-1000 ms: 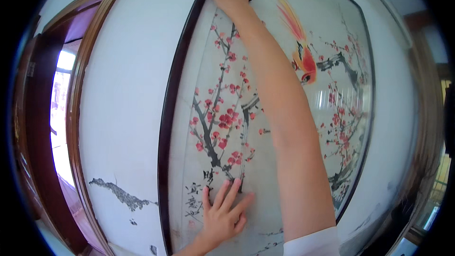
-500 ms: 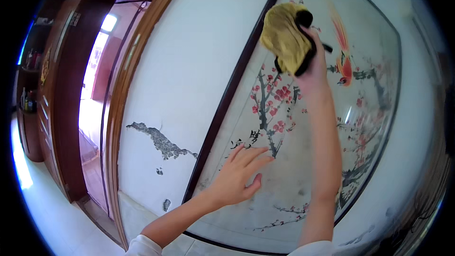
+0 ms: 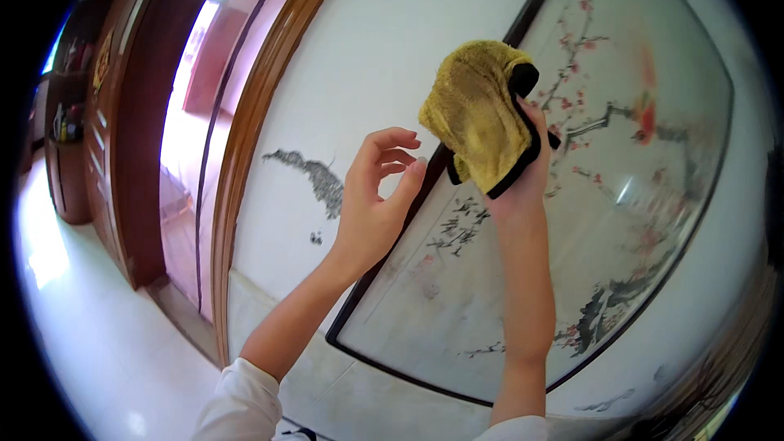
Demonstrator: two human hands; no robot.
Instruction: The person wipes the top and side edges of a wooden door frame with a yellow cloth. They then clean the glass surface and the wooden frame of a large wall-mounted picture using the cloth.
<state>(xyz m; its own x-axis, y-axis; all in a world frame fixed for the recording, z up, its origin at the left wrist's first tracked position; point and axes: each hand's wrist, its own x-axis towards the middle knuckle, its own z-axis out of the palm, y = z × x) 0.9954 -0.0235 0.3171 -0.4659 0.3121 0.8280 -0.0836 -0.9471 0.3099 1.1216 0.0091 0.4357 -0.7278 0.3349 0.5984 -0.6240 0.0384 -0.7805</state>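
A yellow cloth with black edging (image 3: 478, 114) is bunched up in my right hand (image 3: 527, 171), which grips its right side. Most of those fingers are hidden behind the fabric. The cloth hangs in front of the dark frame edge of a large glazed picture (image 3: 523, 294) painted with red blossoms, branches and a long-tailed bird. Just left of the cloth, my left hand (image 3: 380, 188) is raised with nothing in it. Its fingers are bent, and a gap shows between them and the thumb. The fingertips stay short of the cloth.
White wall (image 3: 392, 41) with a patch of broken plaster (image 3: 314, 175) lies left of the picture. Farther left come a wooden door frame (image 3: 269, 90), a dark red-brown door (image 3: 135, 155) and shelves holding small items. Pale shiny floor tiles (image 3: 90, 318) spread at the lower left.
My left hand has risen from the picture's lower part to beside the cloth, its fingers now more bent. My right hand and the cloth are lower. The view has shifted.
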